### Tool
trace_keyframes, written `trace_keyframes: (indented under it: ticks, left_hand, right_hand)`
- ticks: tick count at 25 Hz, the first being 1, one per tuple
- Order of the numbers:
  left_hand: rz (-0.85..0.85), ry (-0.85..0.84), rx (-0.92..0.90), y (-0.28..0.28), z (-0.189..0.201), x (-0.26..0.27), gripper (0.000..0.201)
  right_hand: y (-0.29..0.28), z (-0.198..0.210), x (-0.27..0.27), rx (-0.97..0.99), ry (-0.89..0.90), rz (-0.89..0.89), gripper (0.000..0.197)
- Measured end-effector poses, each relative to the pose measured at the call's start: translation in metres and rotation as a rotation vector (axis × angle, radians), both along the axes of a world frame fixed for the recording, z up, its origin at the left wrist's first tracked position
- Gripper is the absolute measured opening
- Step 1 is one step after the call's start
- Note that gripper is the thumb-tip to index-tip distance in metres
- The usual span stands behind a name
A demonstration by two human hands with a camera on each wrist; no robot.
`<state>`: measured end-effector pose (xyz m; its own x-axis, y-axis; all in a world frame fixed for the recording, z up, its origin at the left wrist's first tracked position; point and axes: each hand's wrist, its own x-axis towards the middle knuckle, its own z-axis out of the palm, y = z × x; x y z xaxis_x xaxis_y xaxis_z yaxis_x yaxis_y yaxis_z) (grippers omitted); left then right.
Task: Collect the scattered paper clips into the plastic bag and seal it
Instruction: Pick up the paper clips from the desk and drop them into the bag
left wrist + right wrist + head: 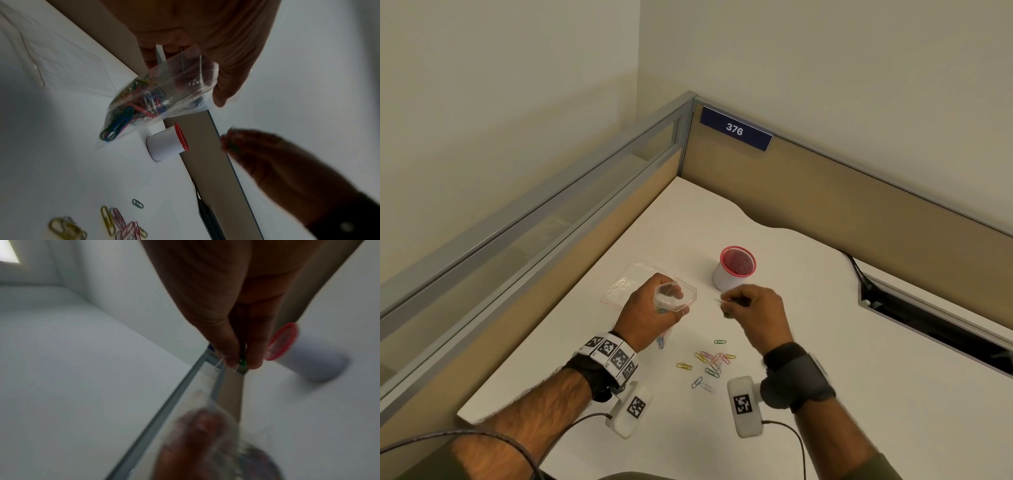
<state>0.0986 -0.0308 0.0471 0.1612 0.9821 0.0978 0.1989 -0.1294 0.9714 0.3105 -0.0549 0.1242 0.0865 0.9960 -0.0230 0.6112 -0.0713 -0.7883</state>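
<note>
Several paper clips (232,365) sit pinched in the fingertips of the right hand (753,313), one green and one or two pale, with wire loops poking out below the pads. That hand hovers just beside the plastic bag (675,298), level with its mouth and on the side toward the red-rimmed cup (734,268). The left hand (650,315) grips the bag around its upper part, fingers curled about the film so the mouth stays propped into a rough oval; the bag's lower end hangs above the counter (859,394), already heavy with a tangle of blue, green, red and white clips.

To do this drop well, I judge the pinch should travel right over the bag's opening before the fingers part, since thin wire clips bounce and skate on a smooth hard top. Keeping the bag's mouth spread matters most: the film is thin, clear and floppy, creasing wherever it is squeezed, and would likely fold shut if the grip slackened.

A loose cluster of scattered clips (710,361) lies on the counter nearer the person than the bag, in yellow, pink, green and blue, each a flat looped oval of coated wire. A second clear bag (625,284) lies flat on the far side of the held bag. The cup looks rigid, a white cylinder with a red mesh lining.
</note>
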Motion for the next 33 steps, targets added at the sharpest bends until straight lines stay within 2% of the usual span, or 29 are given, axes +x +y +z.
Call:
trace_keyframes:
  ticks: [4,7,10,13,17,19,20,23,26,29,33]
  left_hand:
    - [-0.003,0.014,0.008,-0.001,0.001,0.003,0.032]
    - [-0.013,0.034,0.02,-0.003,0.004,0.005,0.032]
    - [-0.015,0.027,0.026,-0.004,0.008,0.004,0.033]
    - [-0.013,0.026,0.023,-0.004,0.009,0.003,0.037]
    - [-0.005,-0.002,0.007,-0.009,0.006,0.001,0.032]
    - [-0.005,-0.018,0.003,-0.011,0.006,-0.001,0.033]
    - [-0.003,-0.025,-0.002,-0.011,0.006,-0.003,0.034]
    - [-0.001,-0.044,-0.023,-0.01,0.005,-0.008,0.037]
    - [0.01,-0.045,-0.027,-0.009,0.004,-0.011,0.039]
    - [0.022,-0.044,-0.023,-0.006,0.003,-0.012,0.042]
    - [0.03,-0.052,-0.02,-0.004,0.003,-0.01,0.045]
  right_hand:
    - [0.011,0.043,-0.038,0.114,-0.036,0.209,0.012]
    - [0.017,0.048,-0.059,0.193,-0.202,0.353,0.01]
    - [0.017,0.045,-0.068,0.157,-0.353,0.469,0.012]
    - [0.013,0.046,-0.067,0.159,-0.387,0.481,0.013]
    - [0.008,0.048,-0.048,0.227,-0.228,0.335,0.014]
    - [0.013,0.032,-0.028,0.196,-0.172,0.23,0.015]
    - [0.017,0.015,-0.017,0.15,-0.201,0.182,0.015]
    - [0.024,-0.053,0.012,-0.099,-0.46,0.098,0.019]
    - [0.015,-0.102,0.021,-0.33,-0.574,0.141,0.031]
    - [0.002,-0.122,0.013,-0.351,-0.614,0.202,0.036]
    - [-0.031,-0.13,0.001,-0.282,-0.628,0.356,0.028]
